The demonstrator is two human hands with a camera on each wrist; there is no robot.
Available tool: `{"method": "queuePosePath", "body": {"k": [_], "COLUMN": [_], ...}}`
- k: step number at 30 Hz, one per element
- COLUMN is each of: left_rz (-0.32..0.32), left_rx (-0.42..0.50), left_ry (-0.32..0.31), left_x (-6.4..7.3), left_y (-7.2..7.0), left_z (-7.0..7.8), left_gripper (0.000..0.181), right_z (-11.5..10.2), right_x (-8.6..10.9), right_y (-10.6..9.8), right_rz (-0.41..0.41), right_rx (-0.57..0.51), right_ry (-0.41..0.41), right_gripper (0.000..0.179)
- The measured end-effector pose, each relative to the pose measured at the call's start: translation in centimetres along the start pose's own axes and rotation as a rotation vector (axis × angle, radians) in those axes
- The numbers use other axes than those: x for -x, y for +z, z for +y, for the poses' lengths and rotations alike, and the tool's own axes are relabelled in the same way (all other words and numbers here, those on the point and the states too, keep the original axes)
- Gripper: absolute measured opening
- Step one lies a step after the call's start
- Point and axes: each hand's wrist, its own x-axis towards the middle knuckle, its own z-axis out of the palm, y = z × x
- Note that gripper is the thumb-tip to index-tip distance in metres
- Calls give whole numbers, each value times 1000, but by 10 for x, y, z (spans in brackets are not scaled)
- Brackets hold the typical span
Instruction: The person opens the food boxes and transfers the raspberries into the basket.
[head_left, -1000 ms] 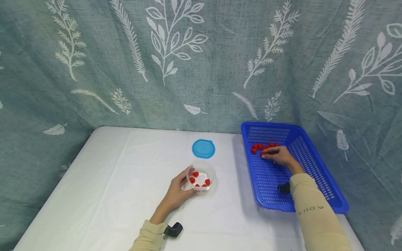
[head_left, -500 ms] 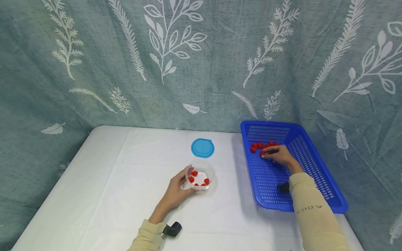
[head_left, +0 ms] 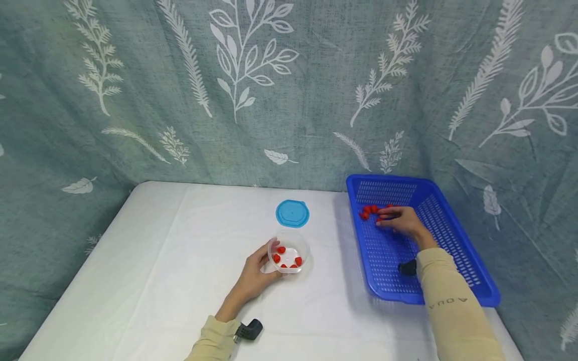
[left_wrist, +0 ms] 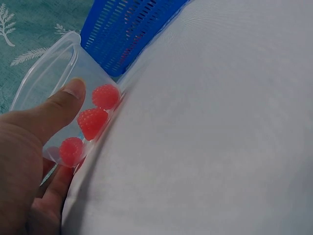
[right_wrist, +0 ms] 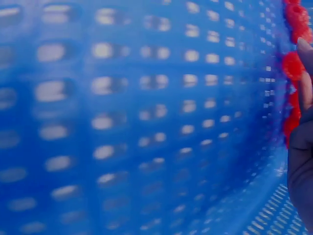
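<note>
Fingers and thumb of your left hand [head_left: 254,275] wrap the clear tub [head_left: 289,256], lower centre, probably to steady it, loose red berries [head_left: 298,261] inside. Lower right, your right sleeve [head_left: 458,313] has upside-down lettering [head_left: 447,301], maybe AQUA; past it your right hand [head_left: 406,223] is in the blue basket [head_left: 377,271], fingertips narrowed at more berries [head_left: 365,215], can't tell if pinching one. Blue lid [head_left: 292,213] lies off the tub, mid-frame, no legible brand.

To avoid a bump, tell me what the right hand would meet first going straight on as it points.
The right hand would likely meet the red berries at its fingertips first, then the left wall of the blue basket; whether it touches one is unclear.
</note>
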Motion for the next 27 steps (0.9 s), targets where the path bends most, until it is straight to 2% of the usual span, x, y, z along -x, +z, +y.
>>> {"method": "queuePosePath", "body": {"k": [3,7,11,14,18,21,24,27], "left_rz": [-6,-4,0,-2,0,4,2,0], "left_rx": [2,0,-11,-17,-6,1,1,-7], "left_ry": [6,7,10,-8,-24,-18,-14,-16], "left_x": [-1,-3,-4,-3,-2,0,0,0], "left_y": [2,2,2,1,1,1,1,0], "left_z": [-1,1,2,2,1,1,1,1], "left_gripper": [88,88,88,88,88,88,88,89], "right_z": [-4,-23,-58,-95,-152,-187,-207,-214], "right_x": [0,-1,2,16,49,78,103,118], "right_y": [-3,-7,-8,-4,4,15,33,57], "right_rz": [20,80,181,211,164,123,78,18], "right_rx": [-19,4,62,103,119,114,62,-9], "right_ry": [-17,-98,-227,-270,-272,-309,-340,-369], "right_gripper": [57,52,43,39,40,38,33,27]}}
